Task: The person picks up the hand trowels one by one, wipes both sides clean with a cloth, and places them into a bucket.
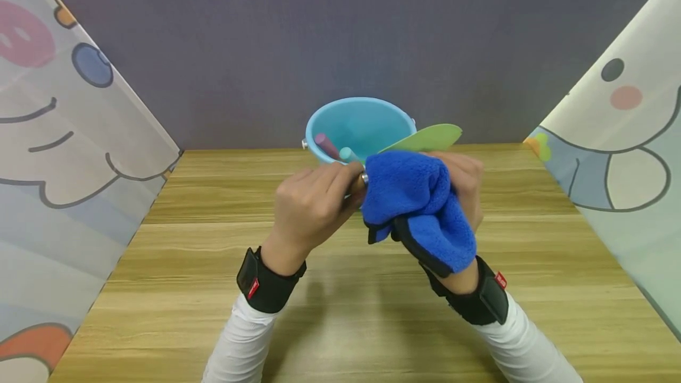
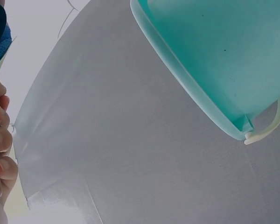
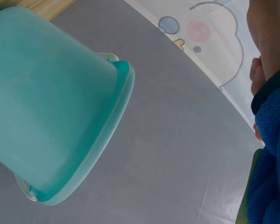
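Observation:
My left hand grips the brown handle of a small tool that looks like a garden trowel, its green blade pointing right. A metal collar shows just beyond the thumb side. Over the middle of the tool lies a blue towel with black edging, held by my right hand; the towel hides most of those fingers. One towel corner hangs down over the right wrist. In the left wrist view, curled left fingers appear at the edge. The right wrist view catches the towel beside a strip of green blade.
Behind the hands a light blue bucket stands on the wooden table against a grey back wall. A purple handle and a turquoise handle stick up inside it. Cartoon-printed panels flank the table left and right.

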Tool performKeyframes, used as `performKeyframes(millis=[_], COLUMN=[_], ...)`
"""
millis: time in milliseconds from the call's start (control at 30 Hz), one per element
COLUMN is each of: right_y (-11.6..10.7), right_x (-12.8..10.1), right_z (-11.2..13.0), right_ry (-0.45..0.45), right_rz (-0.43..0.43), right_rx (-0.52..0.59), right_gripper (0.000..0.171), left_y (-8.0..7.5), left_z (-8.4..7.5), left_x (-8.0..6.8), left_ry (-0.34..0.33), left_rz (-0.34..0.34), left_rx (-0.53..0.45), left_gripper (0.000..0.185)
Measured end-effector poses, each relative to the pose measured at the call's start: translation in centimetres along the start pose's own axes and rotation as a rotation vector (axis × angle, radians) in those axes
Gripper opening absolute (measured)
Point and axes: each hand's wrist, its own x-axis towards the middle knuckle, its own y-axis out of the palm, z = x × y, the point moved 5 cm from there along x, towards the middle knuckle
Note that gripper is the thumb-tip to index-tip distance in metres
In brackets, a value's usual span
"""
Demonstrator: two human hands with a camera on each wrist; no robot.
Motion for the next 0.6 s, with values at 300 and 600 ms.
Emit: performKeyframes(millis=[300, 600], right_y=[-0.5, -1.2], right_x=[0.2, 0.7], right_z=[-0.4, -0.9], right_ry=[0.022, 0.087], right_rz=[-0.015, -0.055], right_rx=[-0.006, -0.044], right_gripper=[0.051, 0.039], left_y=[-0.1, 0.0], left_z=[0.1, 0.2], left_x=[0.0, 0.0], left_ry=[0.013, 0.021], left_rz=[0.013, 0.02], left_rx=[-0.009, -0.009], left_gripper=[0.006, 0.01])
